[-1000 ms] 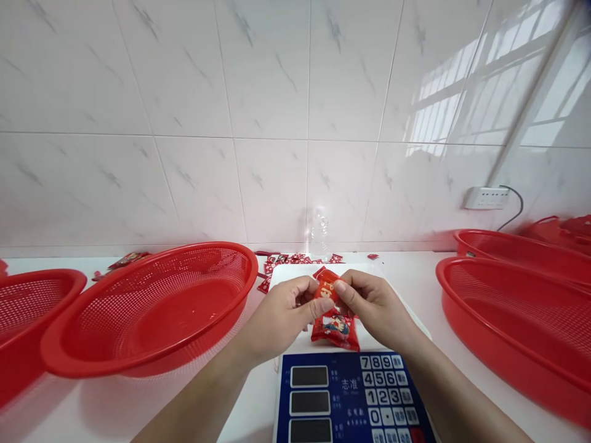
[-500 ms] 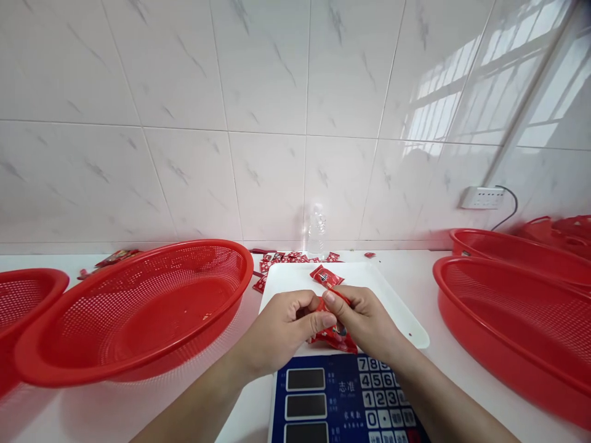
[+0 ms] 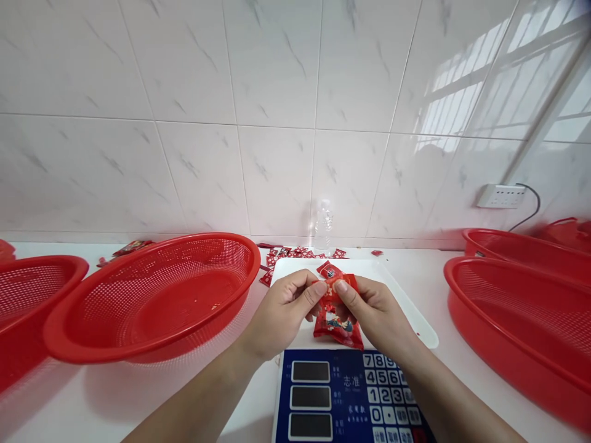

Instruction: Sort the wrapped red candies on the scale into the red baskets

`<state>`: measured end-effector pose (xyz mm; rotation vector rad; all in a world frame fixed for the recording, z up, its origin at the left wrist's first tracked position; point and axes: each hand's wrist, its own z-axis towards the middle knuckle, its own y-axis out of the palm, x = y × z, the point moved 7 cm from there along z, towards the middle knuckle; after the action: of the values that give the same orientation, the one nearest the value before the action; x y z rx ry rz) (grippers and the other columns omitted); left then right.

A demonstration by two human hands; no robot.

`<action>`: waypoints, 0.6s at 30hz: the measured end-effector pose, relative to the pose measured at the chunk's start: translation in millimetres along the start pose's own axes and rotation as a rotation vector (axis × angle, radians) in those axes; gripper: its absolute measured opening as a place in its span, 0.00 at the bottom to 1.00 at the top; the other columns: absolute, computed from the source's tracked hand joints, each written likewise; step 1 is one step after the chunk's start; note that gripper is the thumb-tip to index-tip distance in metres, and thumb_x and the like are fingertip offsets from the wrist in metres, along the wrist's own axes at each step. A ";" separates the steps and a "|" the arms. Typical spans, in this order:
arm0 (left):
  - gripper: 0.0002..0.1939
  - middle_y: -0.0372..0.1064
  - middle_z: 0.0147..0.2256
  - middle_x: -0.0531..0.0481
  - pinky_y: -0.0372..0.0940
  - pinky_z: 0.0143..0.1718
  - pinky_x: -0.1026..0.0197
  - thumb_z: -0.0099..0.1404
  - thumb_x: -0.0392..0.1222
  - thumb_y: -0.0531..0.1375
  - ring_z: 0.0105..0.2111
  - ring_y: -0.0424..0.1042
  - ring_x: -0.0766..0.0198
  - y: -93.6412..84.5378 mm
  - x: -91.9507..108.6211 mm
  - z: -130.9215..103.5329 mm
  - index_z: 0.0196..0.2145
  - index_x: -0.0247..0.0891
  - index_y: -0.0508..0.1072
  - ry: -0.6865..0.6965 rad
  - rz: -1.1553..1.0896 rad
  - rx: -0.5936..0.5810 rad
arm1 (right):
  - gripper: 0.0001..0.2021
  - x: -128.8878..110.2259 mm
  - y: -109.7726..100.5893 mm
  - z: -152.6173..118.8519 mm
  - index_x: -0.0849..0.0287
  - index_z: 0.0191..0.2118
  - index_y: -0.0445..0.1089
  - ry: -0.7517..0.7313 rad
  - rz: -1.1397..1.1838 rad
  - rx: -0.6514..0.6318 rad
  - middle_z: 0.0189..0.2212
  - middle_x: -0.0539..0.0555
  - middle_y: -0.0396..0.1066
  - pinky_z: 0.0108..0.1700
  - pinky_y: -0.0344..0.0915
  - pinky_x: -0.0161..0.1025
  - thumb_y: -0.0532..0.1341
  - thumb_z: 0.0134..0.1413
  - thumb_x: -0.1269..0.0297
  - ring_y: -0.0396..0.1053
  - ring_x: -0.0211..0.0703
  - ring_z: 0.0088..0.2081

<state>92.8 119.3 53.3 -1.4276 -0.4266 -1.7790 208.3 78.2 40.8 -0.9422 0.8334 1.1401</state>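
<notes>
Head view: left hand (image 3: pixel 281 311) and right hand (image 3: pixel 376 314) both pinch the top edge of a red packet (image 3: pixel 336 320), thumbs and forefingers closed on it (wrapper hangs below). It is held just above the white scale tray (image 3: pixel 415 320), beyond the blue keypad (image 3: pixel 364 394). Red basket (image 3: pixel 152 295) sits left.

Red snack packet (image 3: pixel 337 311) with cartoon print, glossy, crumpled, upright and slightly tilted, top edge pinched, lower end over the near edge of the white scale tray (image 3: pixel 415 320). Second red packet (image 3: pixel 329 269) lies flat mid-tray.
</notes>
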 end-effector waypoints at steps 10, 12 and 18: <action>0.15 0.63 0.23 0.53 0.60 0.29 0.62 0.67 0.48 0.54 0.26 0.64 0.66 12.5 2.5 -3.3 0.26 0.37 0.63 -0.016 -0.226 -0.144 | 0.22 3.3 8.0 -3.7 0.59 0.24 0.67 0.067 0.159 -0.182 0.19 0.50 0.68 0.23 0.58 0.32 0.52 0.60 0.48 0.62 0.33 0.20; 0.14 0.63 0.23 0.53 0.60 0.30 0.62 0.67 0.47 0.54 0.26 0.63 0.68 12.2 2.7 -3.9 0.26 0.37 0.64 -0.013 -0.218 -0.131 | 0.22 2.5 8.0 -3.9 0.59 0.25 0.68 0.067 0.150 -0.175 0.19 0.50 0.67 0.23 0.58 0.32 0.51 0.60 0.48 0.61 0.33 0.20; 0.08 0.64 0.27 0.53 0.60 0.30 0.64 0.65 0.43 0.56 0.27 0.62 0.68 1.4 10.4 -4.7 0.30 0.37 0.69 0.063 -0.055 0.053 | 0.17 -6.7 -0.6 -4.4 0.58 0.27 0.67 -0.013 0.004 -0.022 0.21 0.47 0.64 0.26 0.58 0.33 0.56 0.57 0.50 0.60 0.33 0.23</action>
<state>90.3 111.4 61.2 -1.3308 -0.4801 -1.8376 207.1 71.7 45.3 -0.9506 0.8142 1.1602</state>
